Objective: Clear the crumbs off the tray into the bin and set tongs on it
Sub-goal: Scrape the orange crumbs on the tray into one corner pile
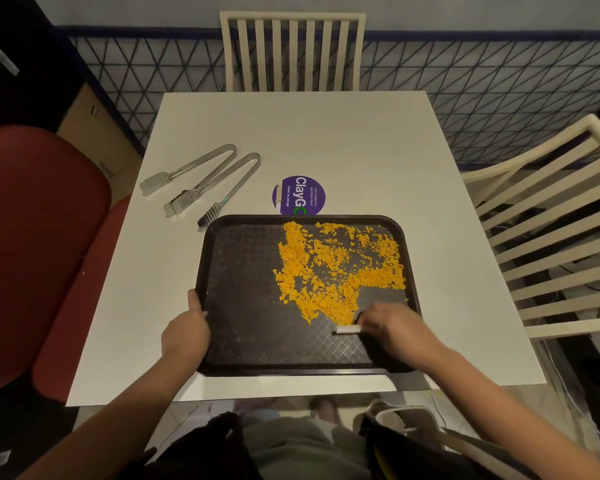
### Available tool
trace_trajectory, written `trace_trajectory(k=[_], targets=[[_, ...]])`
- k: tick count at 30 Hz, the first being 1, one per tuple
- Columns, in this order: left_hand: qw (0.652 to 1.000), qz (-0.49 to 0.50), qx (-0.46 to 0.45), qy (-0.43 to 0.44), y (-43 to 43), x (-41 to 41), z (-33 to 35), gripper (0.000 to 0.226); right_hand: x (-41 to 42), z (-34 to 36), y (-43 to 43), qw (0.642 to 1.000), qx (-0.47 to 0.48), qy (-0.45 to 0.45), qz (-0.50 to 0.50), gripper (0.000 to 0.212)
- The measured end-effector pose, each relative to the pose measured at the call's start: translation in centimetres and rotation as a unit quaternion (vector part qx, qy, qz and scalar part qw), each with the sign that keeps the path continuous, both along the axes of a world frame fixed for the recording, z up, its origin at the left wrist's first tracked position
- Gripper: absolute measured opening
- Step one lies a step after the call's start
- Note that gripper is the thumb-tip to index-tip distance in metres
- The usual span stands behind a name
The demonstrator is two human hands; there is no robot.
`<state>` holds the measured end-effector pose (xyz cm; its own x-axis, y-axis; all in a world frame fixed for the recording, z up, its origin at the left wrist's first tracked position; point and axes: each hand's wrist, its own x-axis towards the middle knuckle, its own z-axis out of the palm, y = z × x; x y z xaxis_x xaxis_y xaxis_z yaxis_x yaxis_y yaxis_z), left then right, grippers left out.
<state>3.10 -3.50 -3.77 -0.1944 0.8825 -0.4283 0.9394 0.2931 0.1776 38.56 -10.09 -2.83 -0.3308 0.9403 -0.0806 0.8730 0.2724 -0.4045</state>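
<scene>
at the far left of the frame is a red padded seat [39,237]. right of it stands a white table [361,150]. on its upper left part lie two metal tongs side by side, the left tongs [153,183] and the right tongs [179,202], both bare on the table; the right pair's tip lies just beside the upper left corner of the tray [243,334]. the left hand [186,332] clamps the tray's left rim, thumb over the edge. above the tray, a round purple sticker [298,195] is partly covered by its far rim. orange crumbs [340,268] spread over the tray's right half. at lower right of the tray, the blurred right hand [392,327] curls its fingers round a small tool [347,329] with a pale end. cream slatted chairs stand at top centre [291,50] and far right [551,237].
</scene>
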Motion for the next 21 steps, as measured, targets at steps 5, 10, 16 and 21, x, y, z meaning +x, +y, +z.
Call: trace_trajectory(k=[5, 10, 16, 21], targets=[[1.000, -0.007, -0.001, 0.006, 0.1, -0.1, 0.1, 0.050, -2.2, -1.7, -0.1, 0.998, -0.016, -0.023, 0.060, 0.020], [1.000, -0.011, 0.000, 0.010, 0.0, -0.1, 0.2, 0.050, -1.8, -1.3, 4.4, 0.999, 0.027, -0.036, -0.009, 0.011], [1.000, -0.005, 0.000, 0.003, -0.1, -0.2, 0.1, 0.051, -1.3, 0.1, 6.8, 0.995, 0.016, -0.061, -0.081, 0.012], [1.000, 0.000, -0.001, -0.005, -0.3, -0.1, 0.1, 0.055, -4.3, 1.1, 3.1, 1.000, -0.021, -0.002, -0.005, 0.011]])
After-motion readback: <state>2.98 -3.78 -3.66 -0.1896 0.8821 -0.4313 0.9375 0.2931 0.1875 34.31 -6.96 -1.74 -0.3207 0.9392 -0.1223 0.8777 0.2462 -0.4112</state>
